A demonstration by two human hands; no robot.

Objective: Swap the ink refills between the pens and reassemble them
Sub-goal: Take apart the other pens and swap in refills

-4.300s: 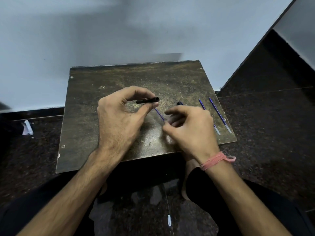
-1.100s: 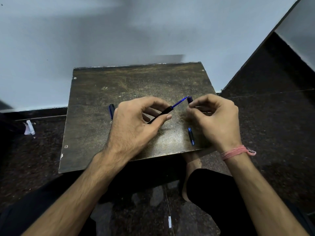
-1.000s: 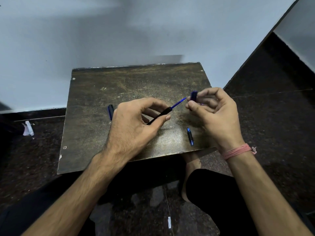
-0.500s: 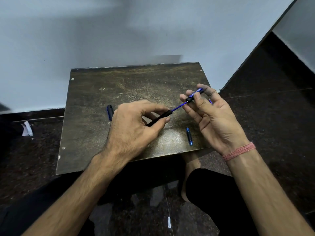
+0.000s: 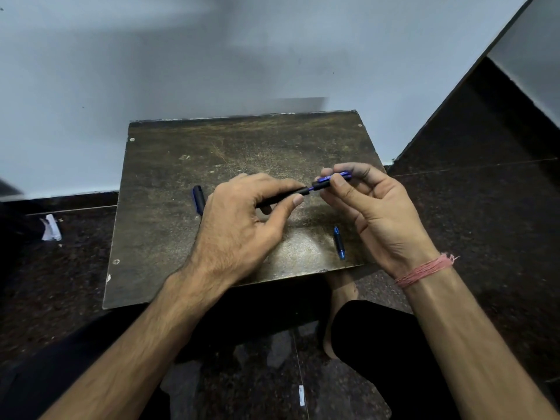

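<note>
a dark pen part (image 5: 198, 199) lies on the worktop (image 5: 169, 237), just left of the left hand (image 5: 242, 225). that hand's grip is closed on a black barrel (image 5: 285, 197) between thumb and fingers. a short stretch of blue refill (image 5: 311, 188) bridges to the blue section (image 5: 333, 179) pinched by the right hand (image 5: 375, 216). a small blue tip piece (image 5: 338, 242) rests near the worktop's front edge, below the right hand.
</note>
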